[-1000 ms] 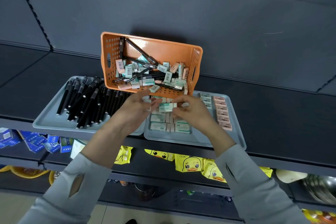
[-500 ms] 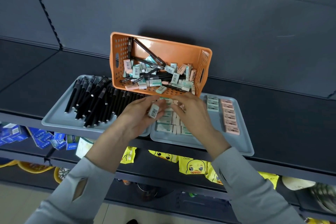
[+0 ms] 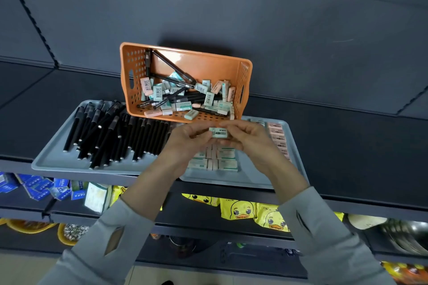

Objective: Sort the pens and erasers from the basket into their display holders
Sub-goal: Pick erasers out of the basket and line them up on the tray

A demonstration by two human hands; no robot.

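Head cam: the L hand [image 3: 185, 139] and R hand [image 3: 250, 141] met just in front of the orange basket [image 3: 129, 81], each pinching one end of a single mint eraser [image 3: 218, 133] held level above the R grey tray [image 3: 254, 176]. The basket sat tipped toward the person behind both trays, w/ black pens & mint/pink erasers jumbled inside. A heap of black pens [image 3: 115, 136] lay on the L grey tray [image 3: 53, 159]. Rows of mint erasers [image 3: 222, 162] sat on the R tray under the hands, seemingly w/ pale pink ones between (partly hidden), and a column of pink erasers [image 3: 278, 139] ran along its R side.
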